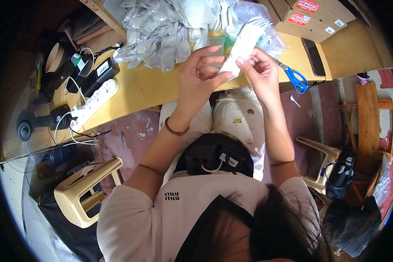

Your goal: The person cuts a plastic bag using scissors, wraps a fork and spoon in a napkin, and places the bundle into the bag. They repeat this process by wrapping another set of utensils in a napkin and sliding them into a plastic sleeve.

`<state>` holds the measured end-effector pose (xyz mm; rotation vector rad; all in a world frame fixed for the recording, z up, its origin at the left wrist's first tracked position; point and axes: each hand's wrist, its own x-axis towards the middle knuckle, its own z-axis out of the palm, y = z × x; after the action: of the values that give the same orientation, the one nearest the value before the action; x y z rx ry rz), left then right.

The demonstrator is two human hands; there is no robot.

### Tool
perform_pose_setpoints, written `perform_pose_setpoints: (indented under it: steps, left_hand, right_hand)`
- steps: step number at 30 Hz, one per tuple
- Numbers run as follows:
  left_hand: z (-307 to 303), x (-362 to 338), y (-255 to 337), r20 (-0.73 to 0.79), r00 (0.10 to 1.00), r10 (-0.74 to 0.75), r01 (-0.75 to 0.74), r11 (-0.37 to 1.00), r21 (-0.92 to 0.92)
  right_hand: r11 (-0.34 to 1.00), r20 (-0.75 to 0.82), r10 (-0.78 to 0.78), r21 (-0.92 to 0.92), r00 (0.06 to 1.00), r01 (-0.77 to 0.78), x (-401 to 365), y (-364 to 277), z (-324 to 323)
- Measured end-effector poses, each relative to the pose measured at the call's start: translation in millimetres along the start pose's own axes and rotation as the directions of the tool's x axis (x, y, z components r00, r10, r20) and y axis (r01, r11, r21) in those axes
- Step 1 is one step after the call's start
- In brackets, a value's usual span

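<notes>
A white bundle point(242, 49), apparently a napkin with white plastic forks whose tines show at its top, is held tilted above the table's near edge. My right hand point(263, 72) pinches its side between thumb and curled fingers. At the bundle's lower end, my left hand point(199, 74) presses with its thumb, its other fingers bent and somewhat apart. Beyond my hands lies a large heap of wrapped white plastic cutlery point(161, 32). A clear plastic bag point(273, 37) is just behind the bundle, and blue-handled scissors point(296, 79) rest right of my right hand.
A dark phone point(313, 58) lies on the wooden table point(137, 94) near cardboard boxes point(299, 19) with red labels. To the left are a white power strip point(96, 100), cables and a small fan point(25, 129). Plastic stools point(89, 192) stand on the floor.
</notes>
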<state>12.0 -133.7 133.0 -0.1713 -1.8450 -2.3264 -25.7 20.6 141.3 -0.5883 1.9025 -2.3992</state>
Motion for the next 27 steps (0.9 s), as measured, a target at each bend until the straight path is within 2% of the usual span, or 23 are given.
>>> perform_pose_setpoints:
  steps: [4,7,16,22,25,26,27]
  left_hand:
    - [-2,2,3,0.063,0.998,-0.029,0.024,0.996,0.087]
    - [-4,3,1,0.059,0.998,0.001,-0.008,0.993,0.12]
    - [0,3,7,0.017,1.0,0.013,-0.014,1.0,0.016]
    - [-2,6,9,0.02,1.0,0.014,-0.014,1.0,0.001]
    - [6,6,12,0.002,0.998,0.066,-0.066,0.998,0.0]
    - [5,6,12,-0.012,0.997,0.073,-0.073,0.997,-0.006]
    - [4,6,12,-0.027,0.997,0.079,-0.079,0.997,-0.013]
  right_hand:
    - [1.0,-0.027,-0.005,0.014,1.0,0.005,2,1,-1]
    - [0.999,-0.03,-0.034,0.029,0.999,0.035,5,0,-1]
    - [0.999,-0.019,-0.039,0.037,0.999,0.04,5,-2,-1]
    - [0.998,0.012,-0.044,-0.039,0.999,0.045,2,-3,3]
    - [0.991,0.14,-0.022,-0.131,0.99,0.041,3,3,3]
    - [0.987,0.066,-0.039,-0.152,0.997,0.049,2,0,5]
    - [0.993,0.059,-0.012,-0.117,0.998,0.019,3,-3,5]
